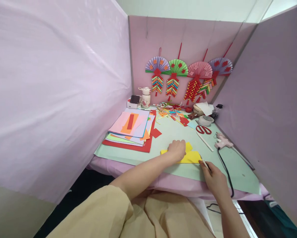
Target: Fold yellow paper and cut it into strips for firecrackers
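Note:
A piece of yellow paper lies near the front of the table, with a raised or folded part at its upper edge. My left hand is closed, its curled fingers pressing down on this paper and covering its middle. At the paper's right end, my right hand grips a slim pen-like tool with a dark section. The tool's tip is by the paper's right edge; I cannot tell whether it touches. Fingers of the right hand are close to that same corner.
Stacked coloured paper lies left, beside a red square. Paper scraps, a bottle, red-handled scissors, a tape roll, a white stick and a corded glue gun surround the work. Paper fans hang behind.

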The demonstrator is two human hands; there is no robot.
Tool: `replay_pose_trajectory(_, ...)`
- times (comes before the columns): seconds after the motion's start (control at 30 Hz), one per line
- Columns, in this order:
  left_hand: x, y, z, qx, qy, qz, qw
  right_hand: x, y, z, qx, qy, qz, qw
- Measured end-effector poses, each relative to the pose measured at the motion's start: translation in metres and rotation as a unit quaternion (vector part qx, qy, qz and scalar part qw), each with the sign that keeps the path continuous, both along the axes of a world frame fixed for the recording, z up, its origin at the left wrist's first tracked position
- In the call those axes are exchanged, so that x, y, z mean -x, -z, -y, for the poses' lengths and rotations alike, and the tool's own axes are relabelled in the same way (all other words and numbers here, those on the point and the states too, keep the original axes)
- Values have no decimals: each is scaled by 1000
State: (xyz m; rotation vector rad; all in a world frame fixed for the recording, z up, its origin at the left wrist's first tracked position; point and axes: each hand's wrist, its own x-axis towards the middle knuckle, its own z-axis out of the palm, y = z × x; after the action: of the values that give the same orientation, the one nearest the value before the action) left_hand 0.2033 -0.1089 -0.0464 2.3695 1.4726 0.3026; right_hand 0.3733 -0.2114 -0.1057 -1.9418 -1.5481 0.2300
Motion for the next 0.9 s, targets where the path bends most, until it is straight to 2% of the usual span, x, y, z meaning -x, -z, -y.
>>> replay_pose_trajectory(0.1,16,-3,-8,-31,-9,47,998,0,0,0,-6,-3,3,1000)
replay_pose_trajectory(0.2,47,-18,-31,-53,-57,88,993,-1,0,0,-7,-5,11,1000)
replay_pose_trajectory(0.4,138,-69,-101,-101,-197,146,964,-3,2,-1,3,1,25,1000)
replay_pose_trajectory(0.53,201,-89,-136,-96,-295,157,938,-2,2,-1,0,2,21,1000)
replay_pose_trajectory(0.63,237,-91,-146,-92,-334,145,927,-2,2,-1,-3,-1,21,1000)
replay_pose_trajectory(0.73,254,-83,-143,-114,-343,132,923,-2,2,0,-10,1,13,1000)
replay_pose_trajectory(0.8,249,-74,-133,-129,-322,128,929,-2,2,-1,-10,2,4,1000)
replay_pose_trajectory(0.9,215,-55,-104,-132,-244,129,952,-1,0,-1,-10,6,-4,1000)
